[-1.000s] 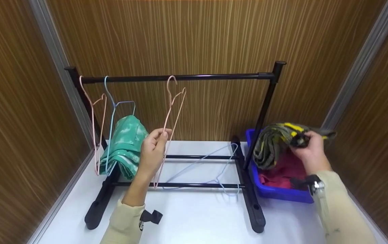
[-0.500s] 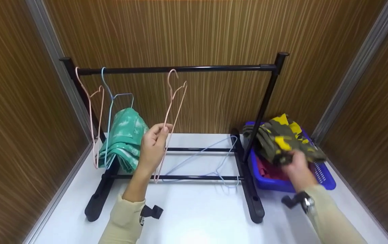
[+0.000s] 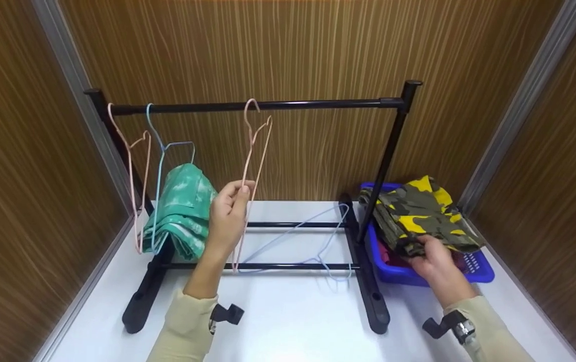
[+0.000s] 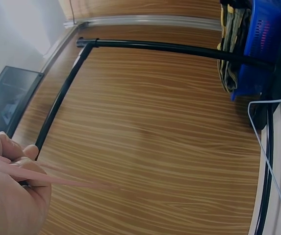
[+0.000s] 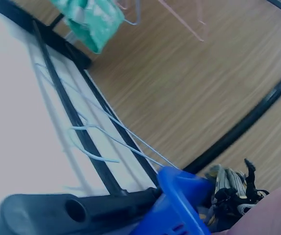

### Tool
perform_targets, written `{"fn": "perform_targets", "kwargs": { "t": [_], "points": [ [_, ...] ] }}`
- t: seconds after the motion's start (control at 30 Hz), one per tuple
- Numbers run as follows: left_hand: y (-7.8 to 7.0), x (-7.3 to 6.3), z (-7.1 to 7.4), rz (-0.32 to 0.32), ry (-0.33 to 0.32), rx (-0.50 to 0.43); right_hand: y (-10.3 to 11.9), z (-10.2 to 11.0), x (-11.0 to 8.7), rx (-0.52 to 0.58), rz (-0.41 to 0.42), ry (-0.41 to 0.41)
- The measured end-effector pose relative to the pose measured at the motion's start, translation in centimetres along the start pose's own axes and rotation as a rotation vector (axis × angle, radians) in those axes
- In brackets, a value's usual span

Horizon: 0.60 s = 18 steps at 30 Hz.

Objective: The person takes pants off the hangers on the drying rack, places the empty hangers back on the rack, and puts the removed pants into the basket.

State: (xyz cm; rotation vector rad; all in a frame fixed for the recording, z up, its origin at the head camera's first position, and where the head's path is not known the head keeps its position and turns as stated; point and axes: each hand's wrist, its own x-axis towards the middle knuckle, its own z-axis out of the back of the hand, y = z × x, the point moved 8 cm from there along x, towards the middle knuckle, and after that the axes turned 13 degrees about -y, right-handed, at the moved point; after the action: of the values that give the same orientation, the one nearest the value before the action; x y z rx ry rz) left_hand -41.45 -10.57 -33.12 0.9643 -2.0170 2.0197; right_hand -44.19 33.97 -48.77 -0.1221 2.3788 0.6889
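Note:
My left hand (image 3: 228, 211) pinches the side of a pink hanger (image 3: 248, 156), whose hook is at the rack's top bar (image 3: 318, 104). In the left wrist view the hanger's pink edge (image 4: 27, 174) runs across the fingers. On the right, my right hand (image 3: 436, 259) grips the near edge of folded camouflage trousers (image 3: 423, 211), patterned in green, black and yellow. The trousers lie over a blue basket (image 3: 403, 275) and cover most of it. A bit of red cloth (image 3: 393, 259) shows under them. In the right wrist view, black trim and folded layers of the trousers (image 5: 228, 191) show beside the hand.
Another pink hanger (image 3: 131, 176) and a blue hanger (image 3: 158, 186) hang at the rack's left end. Folded green trousers (image 3: 184, 196) drape over the blue one. A light blue hanger (image 3: 320, 251) lies across the rack's lower bars. Wood-grain panels enclose the white table (image 3: 293, 311).
My right hand has brought the camouflage trousers left and nearer, down over the basket, where they now lie flatter. My left hand has kept its grip on the pink hanger.

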Motion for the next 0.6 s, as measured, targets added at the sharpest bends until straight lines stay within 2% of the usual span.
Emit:
{"fn": "perform_targets", "kwargs": {
  "t": [0.27,0.47,0.6],
  "points": [
    [-0.3,1.2,-0.9,0.022,-0.013,-0.024,-1.0,0.1,-0.2,0.12,-0.044,0.03],
    [-0.2,1.9,-1.2,0.064,-0.024,-0.034,-1.7,-0.3,-0.7,0.163,-0.088,0.069],
    [0.3,2.5,-1.7,0.1,-0.015,-0.042,-1.8,-0.5,-0.8,0.14,-0.083,0.071]
  ]
}}
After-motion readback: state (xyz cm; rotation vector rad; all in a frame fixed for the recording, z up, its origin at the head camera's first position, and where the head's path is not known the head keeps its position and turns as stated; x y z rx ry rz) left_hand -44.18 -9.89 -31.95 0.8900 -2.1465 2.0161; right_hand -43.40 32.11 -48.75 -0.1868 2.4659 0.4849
